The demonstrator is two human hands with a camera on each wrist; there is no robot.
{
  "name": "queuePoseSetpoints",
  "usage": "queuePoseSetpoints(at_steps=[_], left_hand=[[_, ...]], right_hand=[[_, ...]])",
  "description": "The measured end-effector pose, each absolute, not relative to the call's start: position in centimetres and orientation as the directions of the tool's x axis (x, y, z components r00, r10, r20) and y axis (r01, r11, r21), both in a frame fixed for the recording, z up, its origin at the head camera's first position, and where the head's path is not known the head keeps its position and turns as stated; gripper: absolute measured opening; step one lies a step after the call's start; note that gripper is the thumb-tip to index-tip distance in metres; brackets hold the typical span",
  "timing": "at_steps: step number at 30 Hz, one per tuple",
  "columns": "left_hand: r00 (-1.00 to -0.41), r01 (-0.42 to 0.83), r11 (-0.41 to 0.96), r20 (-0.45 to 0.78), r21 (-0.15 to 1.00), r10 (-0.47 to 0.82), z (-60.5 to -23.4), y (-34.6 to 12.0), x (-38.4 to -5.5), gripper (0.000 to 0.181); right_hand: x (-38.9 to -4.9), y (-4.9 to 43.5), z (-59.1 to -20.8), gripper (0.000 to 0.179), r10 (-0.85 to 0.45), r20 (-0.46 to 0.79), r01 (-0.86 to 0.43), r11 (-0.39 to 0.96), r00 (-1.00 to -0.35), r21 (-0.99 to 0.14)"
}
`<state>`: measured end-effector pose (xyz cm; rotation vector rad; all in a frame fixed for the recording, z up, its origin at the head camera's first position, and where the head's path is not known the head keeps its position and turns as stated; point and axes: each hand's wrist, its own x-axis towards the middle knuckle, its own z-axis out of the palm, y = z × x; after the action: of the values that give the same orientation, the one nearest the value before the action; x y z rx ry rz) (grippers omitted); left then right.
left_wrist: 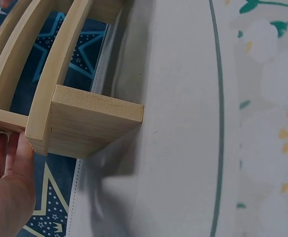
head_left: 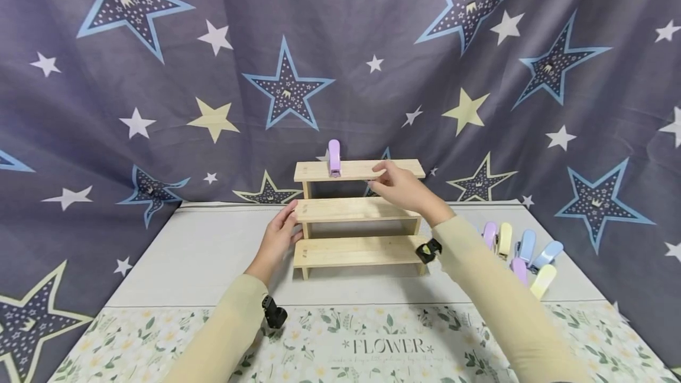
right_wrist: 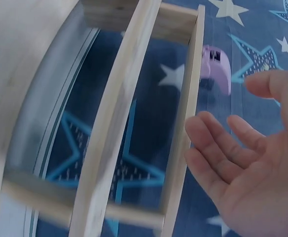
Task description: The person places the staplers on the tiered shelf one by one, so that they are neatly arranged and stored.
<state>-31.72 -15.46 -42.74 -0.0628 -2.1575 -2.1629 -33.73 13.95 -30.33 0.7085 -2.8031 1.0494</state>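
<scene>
A three-tier wooden display rack (head_left: 356, 210) stands on the table. On its top shelf, left of the middle, sits a small purple stapler (head_left: 334, 158), also visible in the right wrist view. My left hand (head_left: 278, 232) is at the rack's left end, its fairly straight fingers against the end of the middle tier; in the left wrist view the fingertips are partly hidden by the wood. Over the right part of the top shelf is my right hand (head_left: 401, 185), fingers loosely bent with nothing between them, to the right of the purple stapler (right_wrist: 216, 70).
Several purple, yellow and blue staplers (head_left: 527, 245) lie on the table to the right, partly behind my right sleeve (head_left: 495, 288). A floral cloth (head_left: 319, 347) covers the front of the table. Behind the rack hangs a star-patterned curtain (head_left: 340, 16).
</scene>
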Motion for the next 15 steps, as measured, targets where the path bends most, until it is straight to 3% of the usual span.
queuePoseSetpoints(at_steps=[15], left_hand=[[-0.986,0.162,0.024,0.163,0.987,-0.045,-42.8,-15.4,-31.4,0.047]], right_hand=[[-30.2,24.8,-31.4,0.044,-0.336,0.181,-0.381,0.779,-0.924,-0.498]])
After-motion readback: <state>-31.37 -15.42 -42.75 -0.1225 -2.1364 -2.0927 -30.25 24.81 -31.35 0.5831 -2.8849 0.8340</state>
